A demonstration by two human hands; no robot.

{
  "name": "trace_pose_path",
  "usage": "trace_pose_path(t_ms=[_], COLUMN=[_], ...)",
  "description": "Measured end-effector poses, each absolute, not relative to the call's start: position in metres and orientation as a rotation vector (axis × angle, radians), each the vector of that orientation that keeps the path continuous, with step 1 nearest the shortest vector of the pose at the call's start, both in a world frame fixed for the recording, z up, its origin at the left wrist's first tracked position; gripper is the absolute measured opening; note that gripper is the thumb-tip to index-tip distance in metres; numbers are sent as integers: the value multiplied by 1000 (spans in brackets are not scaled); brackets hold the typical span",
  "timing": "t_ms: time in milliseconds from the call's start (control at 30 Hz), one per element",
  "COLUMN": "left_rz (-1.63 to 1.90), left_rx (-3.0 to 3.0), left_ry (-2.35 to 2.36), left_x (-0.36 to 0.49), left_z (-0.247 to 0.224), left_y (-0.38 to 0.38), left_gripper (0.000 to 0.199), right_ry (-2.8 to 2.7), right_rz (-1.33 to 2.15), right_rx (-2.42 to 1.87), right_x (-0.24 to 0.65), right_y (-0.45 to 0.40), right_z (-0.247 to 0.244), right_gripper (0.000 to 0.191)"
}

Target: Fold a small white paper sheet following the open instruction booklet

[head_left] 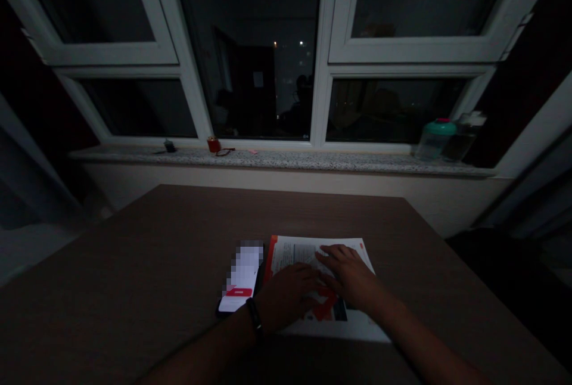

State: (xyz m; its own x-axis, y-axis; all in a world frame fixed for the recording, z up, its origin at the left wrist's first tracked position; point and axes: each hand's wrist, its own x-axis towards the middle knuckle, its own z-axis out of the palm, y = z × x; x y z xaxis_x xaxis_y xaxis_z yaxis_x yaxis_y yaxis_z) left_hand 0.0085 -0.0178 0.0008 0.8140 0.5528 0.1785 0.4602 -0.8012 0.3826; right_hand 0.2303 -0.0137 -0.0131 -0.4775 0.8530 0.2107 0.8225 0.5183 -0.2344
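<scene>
A printed booklet or sheet (357,326) with an orange left edge lies on the dark table (192,224). Over its lower left part is my left hand (286,294), with a black band on the wrist. My right hand (348,275) rests over its upper right part, fingers spread and pointing left. Between and under the hands shows a small red piece (325,304), partly covered; whether the left fingers pinch it is too dark to tell. A phone (241,275) with a lit screen lies left of the booklet.
Behind the table runs a speckled stone windowsill (286,160). On it stand a teal-lidded bottle (437,137), a darker bottle (462,137), a small red jar (213,145) and a small dark bottle (169,145). Dark window panes rise above.
</scene>
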Motion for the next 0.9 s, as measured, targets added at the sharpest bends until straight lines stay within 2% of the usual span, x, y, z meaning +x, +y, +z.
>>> trace_pose_path(t_ms=[300,600,900], left_rz=[410,380,377], left_rx=[2657,2676,2688], left_ry=[770,807,792], left_x=[9,8,10], left_z=[1,-3,1], left_y=[-19,-17,-18], left_gripper=[30,29,31], right_ry=[-2415,-2316,-2389], right_rz=[107,67,89], right_rx=[-1410,-1382,-1371], right_x=[229,237,232], right_y=[-15,-16,-15], right_z=[-12,-4,-11], right_gripper=[42,26,32])
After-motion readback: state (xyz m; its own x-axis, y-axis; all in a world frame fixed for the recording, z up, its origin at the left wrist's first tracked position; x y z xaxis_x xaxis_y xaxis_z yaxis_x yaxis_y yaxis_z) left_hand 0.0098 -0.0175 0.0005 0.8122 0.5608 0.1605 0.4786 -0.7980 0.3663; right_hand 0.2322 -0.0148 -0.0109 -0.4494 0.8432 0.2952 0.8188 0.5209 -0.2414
